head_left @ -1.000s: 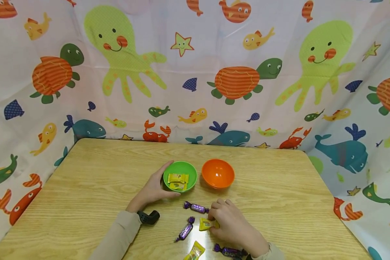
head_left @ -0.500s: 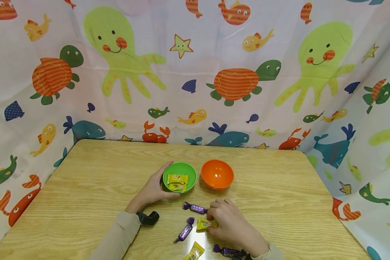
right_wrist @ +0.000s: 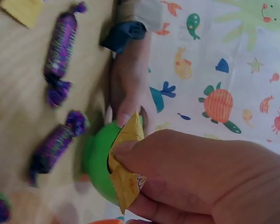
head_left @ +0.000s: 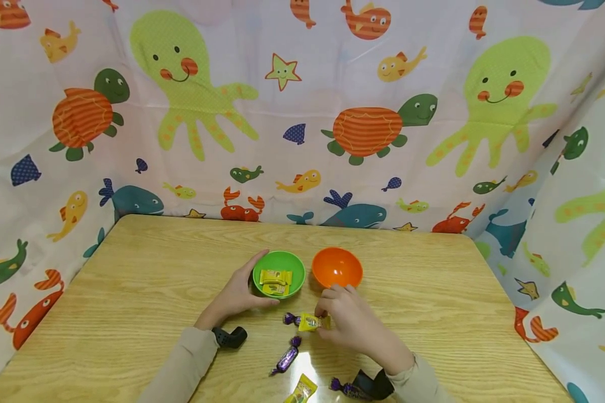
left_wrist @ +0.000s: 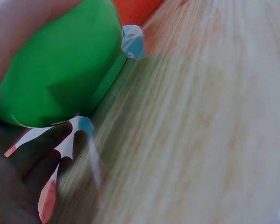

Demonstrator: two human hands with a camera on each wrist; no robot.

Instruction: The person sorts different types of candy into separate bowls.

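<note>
My left hand (head_left: 236, 291) holds the green bowl (head_left: 301, 280) at its left side, thumb in front and fingers behind. Yellow-wrapped candies (head_left: 276, 277) lie inside that bowl. In the left wrist view the bowl's outer wall (left_wrist: 70, 60) fills the space by the hand. My right hand (head_left: 355, 324) pinches a yellow-wrapped candy (head_left: 309, 322) between thumb and fingers, over a purple twist-wrapped candy (head_left: 289, 318) that it partly hides. The right wrist view shows the pinched candy (right_wrist: 129, 186) upright, in front of the green bowl. Just behind the right hand stands the orange bowl (head_left: 338, 266).
Another purple candy (head_left: 286, 358) lies in the middle front of the wooden table (head_left: 156, 268). A yellow candy (head_left: 302, 389) is at the front edge of view. A further purple candy (head_left: 348, 387) lies beside the right wrist. A sea-animal curtain (head_left: 282, 112) hangs behind the table.
My right hand has lifted the yellow candy and moved it away from me, toward the bowls. The left hand keeps its place on the green bowl.
</note>
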